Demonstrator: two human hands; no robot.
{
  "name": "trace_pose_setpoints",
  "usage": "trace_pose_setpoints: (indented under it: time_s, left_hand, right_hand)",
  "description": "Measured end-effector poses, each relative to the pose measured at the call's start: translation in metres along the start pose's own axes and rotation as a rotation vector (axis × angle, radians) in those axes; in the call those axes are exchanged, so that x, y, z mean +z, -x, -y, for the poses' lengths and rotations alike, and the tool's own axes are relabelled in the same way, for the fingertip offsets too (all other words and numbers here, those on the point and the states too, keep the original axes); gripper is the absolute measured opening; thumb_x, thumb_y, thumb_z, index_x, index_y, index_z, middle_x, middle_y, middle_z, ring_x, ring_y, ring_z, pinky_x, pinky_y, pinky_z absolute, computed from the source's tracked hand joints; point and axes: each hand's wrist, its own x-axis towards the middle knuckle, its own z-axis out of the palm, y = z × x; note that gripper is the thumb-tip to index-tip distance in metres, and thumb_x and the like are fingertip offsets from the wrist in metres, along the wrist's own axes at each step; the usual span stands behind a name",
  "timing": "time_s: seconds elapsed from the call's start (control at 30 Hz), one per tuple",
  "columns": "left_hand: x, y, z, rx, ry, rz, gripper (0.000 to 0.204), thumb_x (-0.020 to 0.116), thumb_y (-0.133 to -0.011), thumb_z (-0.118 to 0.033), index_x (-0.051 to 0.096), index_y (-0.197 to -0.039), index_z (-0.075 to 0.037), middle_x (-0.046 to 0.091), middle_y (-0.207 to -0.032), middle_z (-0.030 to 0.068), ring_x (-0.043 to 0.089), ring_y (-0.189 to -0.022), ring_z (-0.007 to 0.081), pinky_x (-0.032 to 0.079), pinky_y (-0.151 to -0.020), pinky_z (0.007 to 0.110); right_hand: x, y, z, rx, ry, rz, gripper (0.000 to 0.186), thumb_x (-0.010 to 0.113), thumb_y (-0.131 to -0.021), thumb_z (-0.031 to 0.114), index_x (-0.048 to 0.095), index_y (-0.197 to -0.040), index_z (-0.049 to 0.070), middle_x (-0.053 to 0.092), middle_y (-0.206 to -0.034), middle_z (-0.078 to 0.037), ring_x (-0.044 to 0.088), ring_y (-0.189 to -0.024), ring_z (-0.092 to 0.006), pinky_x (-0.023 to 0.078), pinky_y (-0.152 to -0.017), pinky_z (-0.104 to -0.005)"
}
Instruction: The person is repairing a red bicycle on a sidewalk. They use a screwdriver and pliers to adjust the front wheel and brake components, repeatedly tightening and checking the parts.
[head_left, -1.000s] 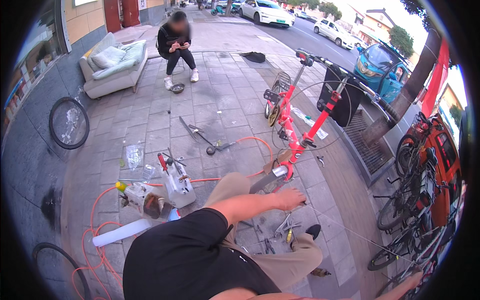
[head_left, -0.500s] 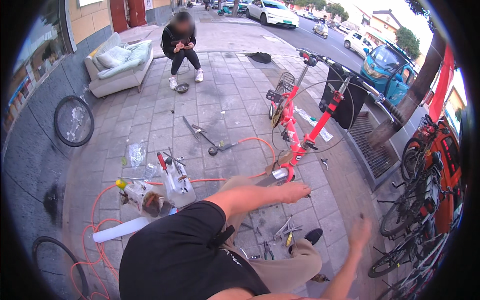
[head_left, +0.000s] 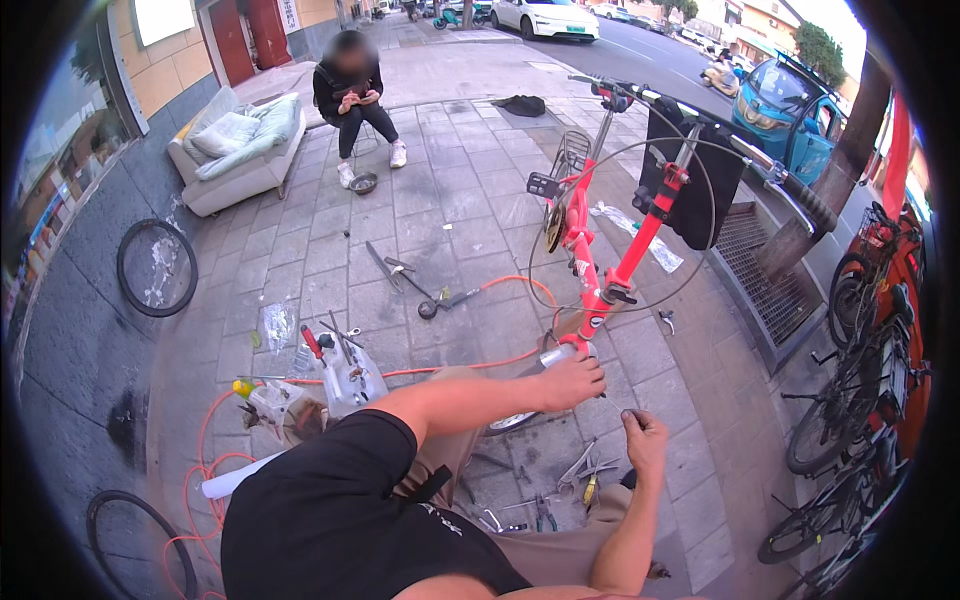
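A red folding bicycle (head_left: pixel 580 250) stands in front of me, its handlebar up at the right. My left hand (head_left: pixel 573 383) is closed, fingers curled down, beside the bicycle's lower front end; what it grips is hidden under the fingers. Just right of it, my right hand (head_left: pixel 646 440) pinches a thin wire-like strand (head_left: pixel 614 404) that spans the small gap toward the left hand. Below my hands lie yellow-handled pliers (head_left: pixel 590 488), another pair of pliers (head_left: pixel 545 514) and several smaller tools on the paving.
At left stand a cut white jug (head_left: pixel 352 380) with tools and an orange hose (head_left: pixel 420 371). A person (head_left: pixel 350 95) sits ahead near a sofa (head_left: pixel 240 150) and a metal bowl (head_left: pixel 363 183). Tyres (head_left: pixel 157 268) lean at left; parked bicycles (head_left: pixel 850 400) stand at right.
My right hand has come up and left from the lower right, close to my left hand, and now pinches the strand. My left hand has shifted slightly left; its fingers are curled.
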Motion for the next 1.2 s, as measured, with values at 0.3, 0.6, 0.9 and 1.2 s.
trace_pose_setpoints:
  time_s: [0.3, 0.6, 0.9, 1.2]
  left_hand:
    - [0.029, 0.015, 0.027, -0.079, -0.004, 0.174, 0.022, 0.065, -0.088, -0.023, 0.069, -0.107, -0.011, 0.065, -0.110, 0.0059, 0.063, -0.111, 0.0235, 0.048, -0.094, 0.041]
    - [0.039, 0.025, 0.027, -0.130, 0.018, 0.109, 0.023, 0.067, -0.087, -0.021, 0.070, -0.108, -0.013, 0.065, -0.108, 0.0043, 0.063, -0.112, 0.0228, 0.049, -0.092, 0.040]
    - [0.025, 0.029, 0.045, -0.239, 0.127, -0.013, 0.020, 0.063, -0.090, -0.020, 0.070, -0.107, -0.012, 0.065, -0.108, 0.0080, 0.063, -0.112, 0.0271, 0.051, -0.091, 0.043]
    - [0.018, 0.031, -0.006, -1.476, 1.515, 0.069, 0.030, 0.065, -0.106, -0.032, 0.069, -0.116, -0.004, 0.069, -0.091, 0.0049, 0.068, -0.073, 0.0179, 0.049, -0.058, 0.035]
  right_hand:
    - [0.008, -0.038, -0.030, 0.097, 0.193, 0.228, 0.029, 0.069, -0.098, 0.019, 0.077, -0.108, -0.007, 0.076, -0.083, -0.011, 0.069, -0.072, -0.0175, 0.055, -0.069, -0.0353]
    - [0.081, -0.074, -0.011, 0.030, 0.135, 0.165, 0.031, 0.073, -0.095, 0.021, 0.077, -0.104, -0.008, 0.078, -0.087, -0.015, 0.070, -0.077, -0.0203, 0.055, -0.073, -0.0363]
    - [0.088, -0.081, -0.011, 0.007, 0.207, 0.111, 0.035, 0.073, -0.093, 0.028, 0.079, -0.111, -0.002, 0.078, -0.099, -0.025, 0.077, -0.090, -0.0301, 0.057, -0.084, -0.0403]
    - [0.083, -0.076, -0.017, 0.029, 0.018, 0.067, 0.040, 0.072, -0.093, 0.028, 0.077, -0.112, -0.007, 0.079, -0.100, -0.023, 0.076, -0.093, -0.0266, 0.058, -0.084, -0.0382]
